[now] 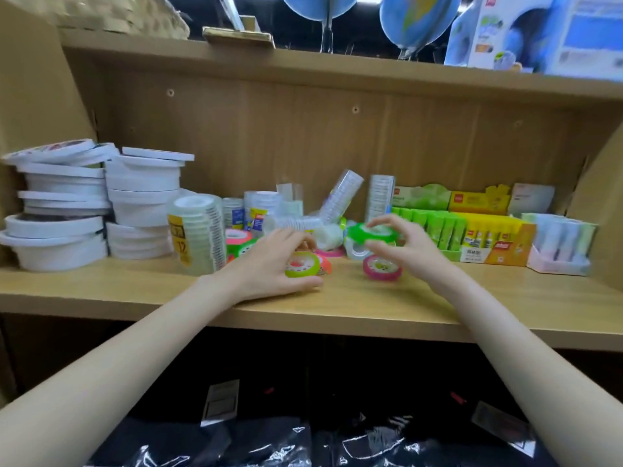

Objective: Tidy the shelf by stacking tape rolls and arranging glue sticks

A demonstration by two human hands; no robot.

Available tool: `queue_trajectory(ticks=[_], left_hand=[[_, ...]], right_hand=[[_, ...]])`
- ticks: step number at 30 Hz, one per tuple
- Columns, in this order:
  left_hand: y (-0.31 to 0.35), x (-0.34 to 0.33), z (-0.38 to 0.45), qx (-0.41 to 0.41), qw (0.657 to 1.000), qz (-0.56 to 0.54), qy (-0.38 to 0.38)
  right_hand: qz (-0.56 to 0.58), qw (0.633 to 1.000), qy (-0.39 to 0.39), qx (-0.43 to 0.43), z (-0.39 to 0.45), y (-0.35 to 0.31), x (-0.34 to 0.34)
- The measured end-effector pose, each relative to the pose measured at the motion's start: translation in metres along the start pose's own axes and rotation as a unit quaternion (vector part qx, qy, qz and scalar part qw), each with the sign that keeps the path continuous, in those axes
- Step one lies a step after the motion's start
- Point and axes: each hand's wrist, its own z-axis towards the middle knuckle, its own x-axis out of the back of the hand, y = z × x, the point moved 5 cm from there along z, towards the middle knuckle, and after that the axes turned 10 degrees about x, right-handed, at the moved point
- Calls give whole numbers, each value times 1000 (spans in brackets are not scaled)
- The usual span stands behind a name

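Yellow-green roll (302, 264) sits flat on the shelf (354, 298), under the left hand (269, 264). Thumb curls round its near side and fingers wrap the far side, so the left is gripping it. An orange roll (325, 263) touches its right edge, just past the fingertips.

Green roll (367, 234) is lifted, slightly tilted, pinched at its right rim between the right hand's (401, 244) thumb and fingers. The other fingers are loosely curled. Below it sits a clear roll (357, 251), on edge as far as I can tell. A pink roll (382, 267) lies flat on the shelf just under the right palm; whether it touches the hand is unclear.

Between and behind the hands: more pink/green rolls (239, 241), partly hidden by the left hand, and clear tape sleeves (340, 193), one leaning, one lying down. Motion blur here, so the count is unclear.

Left of the left hand: a wrapped clear tape stack (199, 230) with a yellow label, then white tape stacks (101, 203), uneven, at the far left.

Right of the right hand: glue stick boxes (472, 234), green then yellow, sticks upright in rows. A pale box (559, 244) sits at the far end.

Wood shelf unit with pegholes in the back panel. Globes (414, 18) and a printed box are on the shelf above, dark plastic-wrapped goods (303, 443) on the one below.
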Motion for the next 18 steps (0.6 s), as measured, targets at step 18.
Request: queue_trajectory(ticks=[18], left_hand=[[-1,12,-13,21,998,40,-37]], right_hand=[[40,993,4,-115,-5,32,12]])
